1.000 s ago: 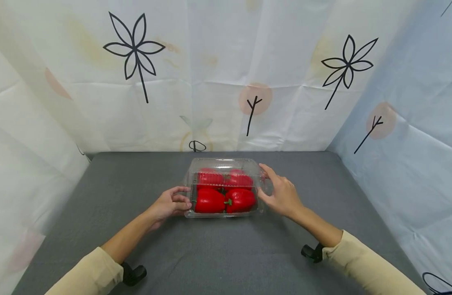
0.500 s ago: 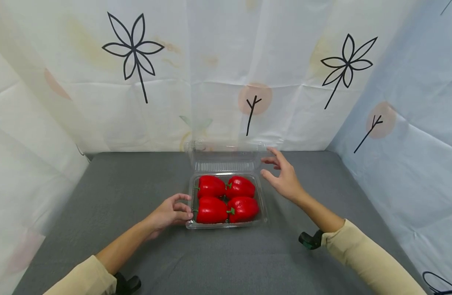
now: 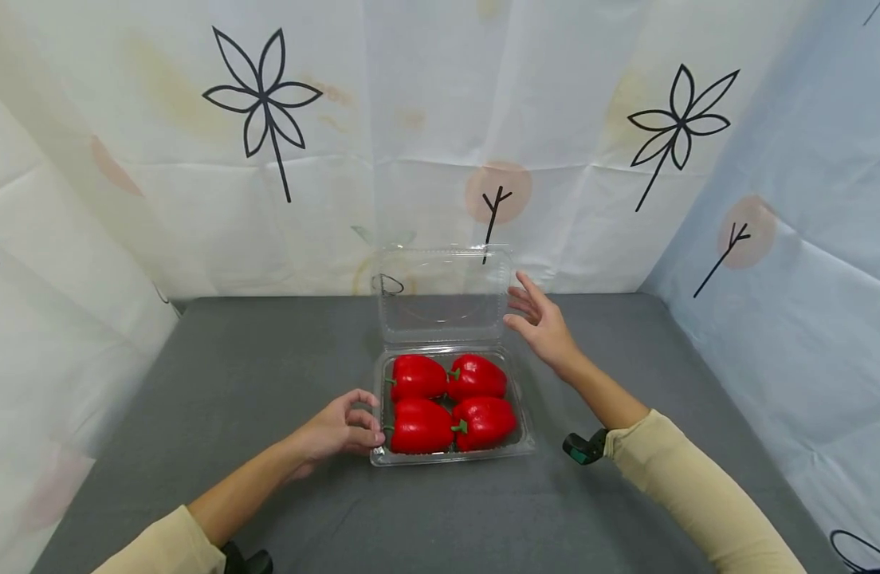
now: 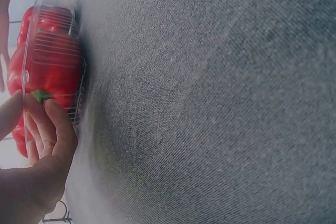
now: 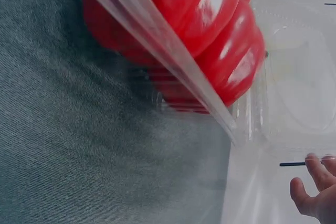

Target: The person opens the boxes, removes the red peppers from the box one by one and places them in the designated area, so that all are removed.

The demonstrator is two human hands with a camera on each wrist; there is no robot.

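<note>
In the head view, a clear plastic clamshell container (image 3: pixel 457 460) sits on the table with its hinged lid (image 3: pixel 443 307) raised at the back. Several red bell peppers (image 3: pixel 421 427) with green stems lie in the base. My left hand (image 3: pixel 335 430) pinches the base's left rim; the left wrist view shows the thumb (image 4: pixel 9 114) at the rim and the fingers (image 4: pixel 50 124) along the ribbed side wall. At the lid's right edge is my right hand (image 3: pixel 548 328), fingertips touching it and thumb held apart. The right wrist view shows this hand (image 5: pixel 320 195) beside the lid.
A dark grey cloth covers the table (image 3: pixel 282 343). White printed fabric (image 3: pixel 426 104) hangs behind it, with a pale blue-tinted side panel (image 3: pixel 806 263) on the right. Black wrist devices (image 3: pixel 586 447) are strapped below both beige sleeves.
The lid has swung up and back from over the peppers, my right hand moving away with it. My left hand stays at the rim, and the base has shifted slightly nearer.
</note>
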